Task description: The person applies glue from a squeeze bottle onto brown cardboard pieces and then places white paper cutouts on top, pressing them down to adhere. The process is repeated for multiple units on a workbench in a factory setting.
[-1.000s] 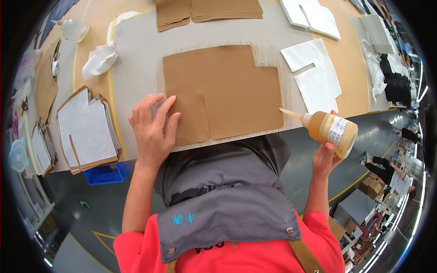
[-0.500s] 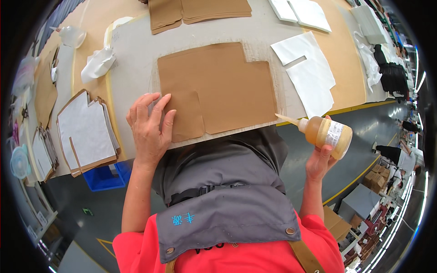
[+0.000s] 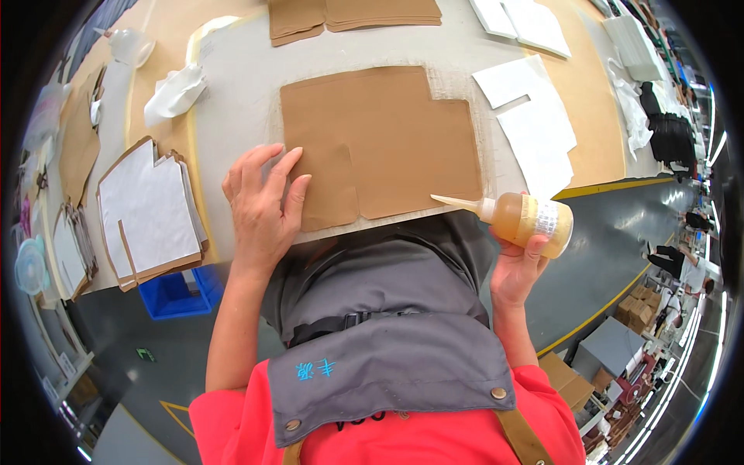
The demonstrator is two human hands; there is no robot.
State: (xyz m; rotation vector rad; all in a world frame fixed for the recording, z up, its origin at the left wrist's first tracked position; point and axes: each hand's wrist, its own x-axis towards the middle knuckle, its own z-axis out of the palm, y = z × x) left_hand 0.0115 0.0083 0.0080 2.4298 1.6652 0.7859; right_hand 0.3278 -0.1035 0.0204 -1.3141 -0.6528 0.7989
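A flat brown cut piece (image 3: pixel 387 147), notched at its far right corner and slit near the left, lies on the table in front of me. My left hand (image 3: pixel 267 198) rests at its left edge, fingers apart, fingertips on or beside the piece; it grips nothing. In my right hand (image 3: pixel 521 267) is a squeeze bottle (image 3: pixel 527 222) of amber liquid, probably glue, with a pale label and a long pointed nozzle. The bottle is tipped sideways, its tip at the near edge of the brown piece. Whether the tip touches the piece I cannot tell.
White cut pieces (image 3: pixel 535 128) lie to the right, with a stack of brown pieces (image 3: pixel 380 14) at the far edge. On the left are a stack of white-and-brown pieces (image 3: pixel 147 217), crumpled white paper (image 3: pixel 175 94) and a clear bottle (image 3: pixel 132 48). A blue crate (image 3: pixel 178 298) sits below.
My right hand has carried the bottle left, its nozzle tip moving from the near right corner along the near edge. My left hand stays by the left edge, still spread.
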